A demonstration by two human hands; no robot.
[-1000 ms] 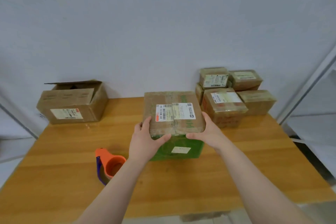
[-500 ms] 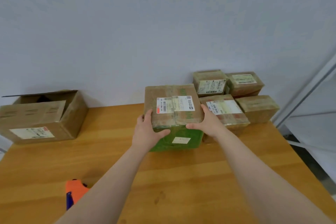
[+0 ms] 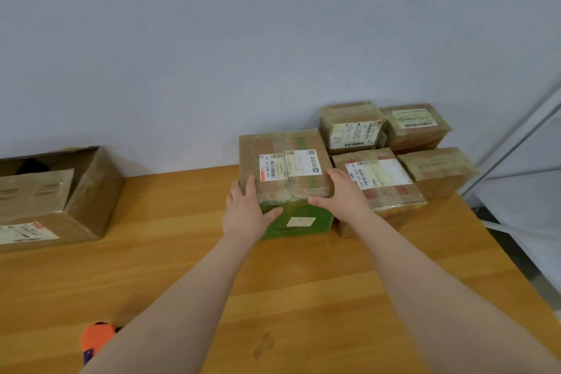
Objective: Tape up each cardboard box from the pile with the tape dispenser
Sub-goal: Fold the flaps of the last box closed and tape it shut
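Note:
A taped cardboard box (image 3: 285, 167) with a green front and white labels on top stands on the wooden table (image 3: 182, 252), close to the wall. My left hand (image 3: 246, 212) grips its near left corner, thumb on the green front. My right hand (image 3: 343, 194) grips the near right corner, thumb along the front top edge. The box touches the stack of taped boxes (image 3: 379, 179) on its right. The orange tape dispenser (image 3: 97, 338) lies at the table's near left, partly hidden by my left forearm.
A larger open cardboard box (image 3: 54, 197) stands at the far left of the table, by the wall. Several small taped boxes (image 3: 413, 127) are piled at the back right. A white metal shelf frame (image 3: 522, 143) stands beyond the table's right edge.
Both hands have pushed the green-fronted box away from me and to the right, up against the taped stack. The view has shifted, and the dispenser now sits lower left.

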